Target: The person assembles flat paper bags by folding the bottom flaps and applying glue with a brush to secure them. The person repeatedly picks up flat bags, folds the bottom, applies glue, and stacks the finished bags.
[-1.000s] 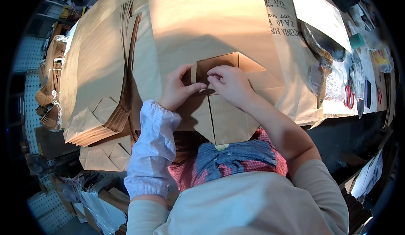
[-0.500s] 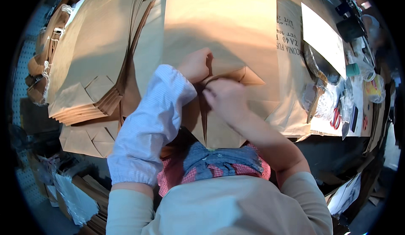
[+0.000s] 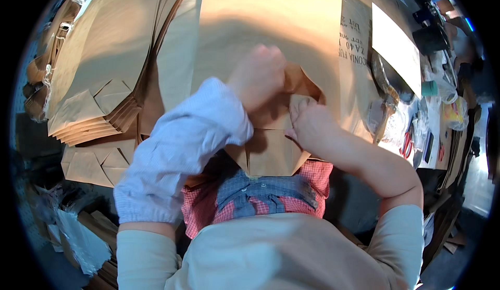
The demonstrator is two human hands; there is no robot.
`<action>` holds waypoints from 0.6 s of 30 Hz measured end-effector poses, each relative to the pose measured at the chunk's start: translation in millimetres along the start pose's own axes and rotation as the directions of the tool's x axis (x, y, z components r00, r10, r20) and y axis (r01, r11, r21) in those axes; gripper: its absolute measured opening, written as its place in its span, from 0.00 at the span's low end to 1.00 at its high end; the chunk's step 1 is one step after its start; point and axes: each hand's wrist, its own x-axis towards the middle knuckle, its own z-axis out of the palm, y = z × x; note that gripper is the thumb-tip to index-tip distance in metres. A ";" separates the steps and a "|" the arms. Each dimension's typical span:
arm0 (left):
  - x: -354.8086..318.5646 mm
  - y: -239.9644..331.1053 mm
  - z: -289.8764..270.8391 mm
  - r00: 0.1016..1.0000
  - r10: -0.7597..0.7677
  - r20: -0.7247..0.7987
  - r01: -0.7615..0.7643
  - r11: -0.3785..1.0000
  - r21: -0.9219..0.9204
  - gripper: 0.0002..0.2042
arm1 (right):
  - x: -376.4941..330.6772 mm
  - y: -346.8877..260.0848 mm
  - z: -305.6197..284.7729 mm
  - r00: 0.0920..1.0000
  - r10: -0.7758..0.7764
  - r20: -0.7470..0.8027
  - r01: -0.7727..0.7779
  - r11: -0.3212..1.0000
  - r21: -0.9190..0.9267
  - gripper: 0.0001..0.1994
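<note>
A large brown paper bag (image 3: 271, 9) lies in front of me, its folded bottom end close to my waist. My left hand (image 3: 260, 76) is curled at the far edge of the opened-up bottom flaps, its fingers blurred by motion. To its right, my right hand (image 3: 315, 123) pinches a flap of the same bag between thumb and fingers. Between and beyond the hands, part of the bag's bottom stands up, showing a shaded fold (image 3: 304, 84). The creased near panel (image 3: 273, 152) hangs over the table's front edge.
Folded brown paper bags (image 3: 86, 115) are stacked at the left, with string-tied bundles (image 3: 39, 97) beyond them. At the right lie a white sheet (image 3: 397, 42), red-handled scissors (image 3: 407, 145), a green tape roll (image 3: 429, 88) and plastic-wrapped items. Cardboard and plastic (image 3: 83, 243) lie below left.
The left hand has shifted up and right, and the right hand has moved right and slightly down. The bag's bottom flaps are spread wider between them.
</note>
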 end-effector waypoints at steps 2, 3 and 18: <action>-16.9 38.2 -6.1 0.940 0.202 0.275 -0.153 0.970 -0.190 0.08 | 5.4 2.0 -15.2 0.984 0.069 0.163 -0.072 0.997 0.014 0.10; -29.3 53.3 0.5 0.908 0.139 0.395 -0.021 0.958 -0.287 0.08 | 22.0 6.1 -21.8 0.953 0.010 0.303 -0.037 0.996 0.081 0.11; -91.4 12.0 4.6 0.721 -0.373 0.584 0.574 0.794 -0.201 0.16 | 12.3 25.0 -5.5 0.907 0.295 0.301 -0.310 0.951 0.003 0.21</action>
